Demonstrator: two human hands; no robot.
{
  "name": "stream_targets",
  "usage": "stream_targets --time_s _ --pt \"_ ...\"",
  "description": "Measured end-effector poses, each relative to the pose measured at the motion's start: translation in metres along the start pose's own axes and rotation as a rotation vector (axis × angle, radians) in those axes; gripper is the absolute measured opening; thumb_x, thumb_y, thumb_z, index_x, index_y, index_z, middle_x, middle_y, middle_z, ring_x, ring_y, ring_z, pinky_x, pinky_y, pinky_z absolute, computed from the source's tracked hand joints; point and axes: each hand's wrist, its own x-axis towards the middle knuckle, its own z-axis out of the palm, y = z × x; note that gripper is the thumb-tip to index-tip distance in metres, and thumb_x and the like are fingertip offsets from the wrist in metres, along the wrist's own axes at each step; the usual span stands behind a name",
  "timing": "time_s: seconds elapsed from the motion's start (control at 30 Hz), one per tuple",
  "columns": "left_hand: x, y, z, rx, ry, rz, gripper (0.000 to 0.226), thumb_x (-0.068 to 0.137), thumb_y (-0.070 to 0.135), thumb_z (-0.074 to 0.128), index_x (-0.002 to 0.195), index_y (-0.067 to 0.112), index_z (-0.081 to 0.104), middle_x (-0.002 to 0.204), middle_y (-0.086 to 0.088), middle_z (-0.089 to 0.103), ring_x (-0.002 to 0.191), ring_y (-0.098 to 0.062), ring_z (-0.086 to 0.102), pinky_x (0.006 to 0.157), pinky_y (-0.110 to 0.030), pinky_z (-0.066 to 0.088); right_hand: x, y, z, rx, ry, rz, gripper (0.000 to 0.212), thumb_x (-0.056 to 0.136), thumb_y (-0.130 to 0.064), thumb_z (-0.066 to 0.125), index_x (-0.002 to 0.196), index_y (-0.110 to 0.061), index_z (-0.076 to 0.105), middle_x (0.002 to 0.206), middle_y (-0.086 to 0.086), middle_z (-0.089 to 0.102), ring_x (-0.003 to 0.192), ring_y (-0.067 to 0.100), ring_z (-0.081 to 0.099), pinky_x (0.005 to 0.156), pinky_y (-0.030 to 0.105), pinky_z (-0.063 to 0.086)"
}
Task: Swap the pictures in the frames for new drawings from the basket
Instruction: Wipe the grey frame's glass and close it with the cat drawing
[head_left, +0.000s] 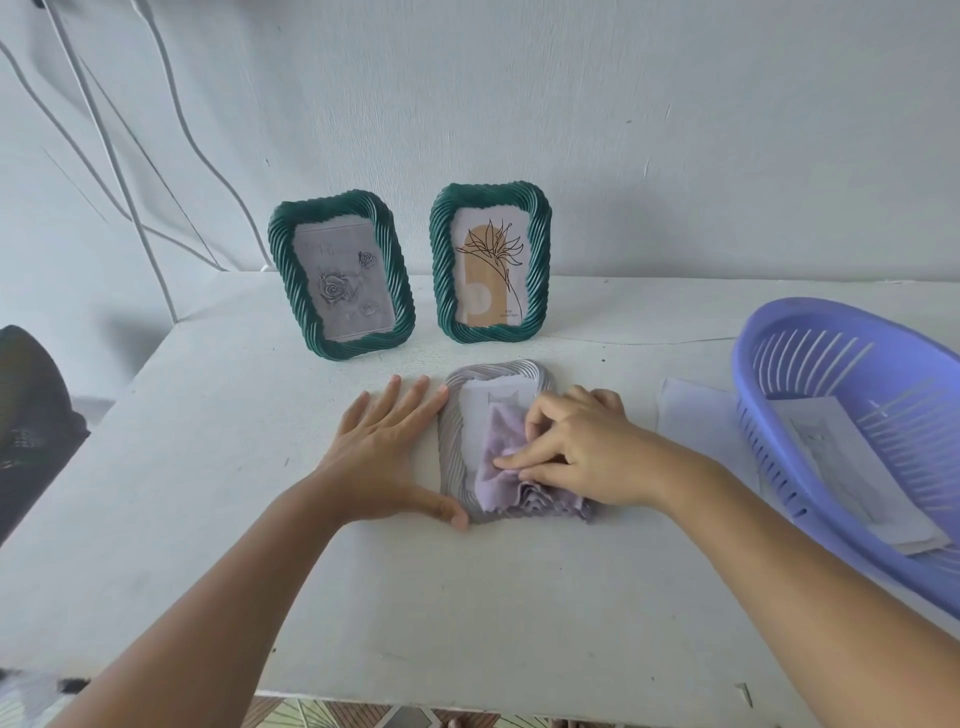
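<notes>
Below centre, the left hand (387, 447) lies flat bracing the grey frame (452, 447) while the right hand (571, 447) pinches a cloth (496, 470), wiping; two green frames (340, 275) seemingly finished.

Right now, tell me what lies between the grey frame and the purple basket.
In the head view, the right hand pressing a lilac cloth onto the grey frame, then a paper sheet beside the purple basket.

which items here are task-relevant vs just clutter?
In the job: grey frame lying flat, steadied by the left hand; lilac cloth under the right hand; two green frames standing; purple basket with drawings.

Lying about: loose paper beside the basket; white cables; dark object at left.
</notes>
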Motion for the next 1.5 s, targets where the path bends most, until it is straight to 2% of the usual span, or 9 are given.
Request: stream_targets --time_s 0.17,0.3,0.4,0.57,0.8,1.0,1.2,1.37,1.5 --pt "0.0 -0.001 0.0 0.0 -0.002 0.001 0.148 0.037 0.107 0.051 0.156 0.048 -0.015 0.167 0.015 -0.018 0.15 -0.009 -0.03 0.125 -0.044 -0.011 0.019 -0.012 0.009 -0.106 0.171 0.059 0.029 0.099 -0.054 0.052 0.125 -0.057 0.062 0.102 -0.014 0.04 0.106 0.014 0.034 0.099 0.04 0.025" --pt "0.0 0.0 0.001 0.003 0.007 -0.002 0.15 0.034 0.108 0.049 0.157 0.047 -0.013 0.168 0.015 -0.016 0.15 -0.008 -0.03 0.126 -0.044 -0.009 0.015 -0.021 0.012 -0.045 0.036 -0.039 0.026 0.098 -0.055 0.053 0.12 -0.057 0.065 0.104 -0.015 0.04 0.11 0.013 0.033 0.102 0.041 0.024" --pt "0.0 -0.001 0.001 0.0 0.007 -0.001 0.149 0.035 0.109 0.047 0.157 0.047 -0.013 0.168 0.015 -0.016 0.15 -0.008 -0.03 0.125 -0.044 -0.01 0.002 -0.006 -0.001 0.01 -0.04 -0.009 0.024 0.095 -0.059 0.055 0.117 -0.063 0.064 0.104 -0.018 0.042 0.104 0.009 0.031 0.101 0.034 0.021" --pt "0.001 -0.001 0.001 0.002 0.004 0.002 0.147 0.036 0.108 0.049 0.154 0.051 -0.016 0.168 0.015 -0.016 0.15 -0.009 -0.03 0.125 -0.044 -0.01 0.015 -0.006 0.0 -0.085 0.107 0.037 0.027 0.097 -0.055 0.055 0.122 -0.06 0.063 0.104 -0.016 0.041 0.102 0.009 0.028 0.097 0.036 0.023" --pt "0.0 0.0 0.001 0.009 0.005 -0.004 0.149 0.034 0.109 0.047 0.156 0.049 -0.016 0.168 0.014 -0.016 0.15 -0.009 -0.03 0.125 -0.045 -0.009 0.005 -0.005 -0.006 0.026 -0.08 -0.035 0.024 0.096 -0.051 0.06 0.115 -0.064 0.064 0.104 -0.023 0.041 0.101 0.004 0.027 0.097 0.03 0.018" --pt "-0.001 0.001 -0.001 0.0 -0.003 -0.002 0.148 0.035 0.108 0.049 0.155 0.05 -0.017 0.167 0.015 -0.017 0.15 -0.009 -0.03 0.125 -0.045 -0.01 0.017 -0.01 0.001 -0.079 0.081 0.003 0.027 0.099 -0.052 0.053 0.122 -0.061 0.062 0.106 -0.017 0.042 0.107 0.013 0.031 0.097 0.034 0.02" --pt "0.001 0.0 0.0 0.007 0.001 -0.006 0.149 0.035 0.109 0.048 0.156 0.049 -0.015 0.167 0.016 -0.017 0.149 -0.008 -0.031 0.125 -0.045 -0.01 0.005 -0.005 -0.004 0.012 -0.077 -0.04 0.024 0.098 -0.049 0.058 0.113 -0.066 0.064 0.104 -0.024 0.041 0.106 0.005 0.03 0.102 0.03 0.015" --pt "0.001 0.0 0.0 0.007 -0.003 -0.004 0.147 0.035 0.109 0.047 0.154 0.05 -0.016 0.167 0.016 -0.018 0.149 -0.008 -0.031 0.125 -0.045 -0.011 0.013 -0.003 -0.007 -0.031 0.019 0.012 0.024 0.098 -0.049 0.057 0.114 -0.066 0.063 0.106 -0.02 0.042 0.104 0.009 0.03 0.101 0.033 0.018" --pt "0.001 0.0 0.001 0.012 0.002 -0.009 0.15 0.033 0.109 0.047 0.157 0.048 -0.014 0.167 0.016 -0.017 0.15 -0.008 -0.03 0.126 -0.045 -0.009 0.015 -0.018 0.0 0.014 -0.052 -0.064 0.025 0.098 -0.043 0.059 0.113 -0.063 0.065 0.109 -0.02 0.042 0.107 0.005 0.028 0.105 0.032 0.013"
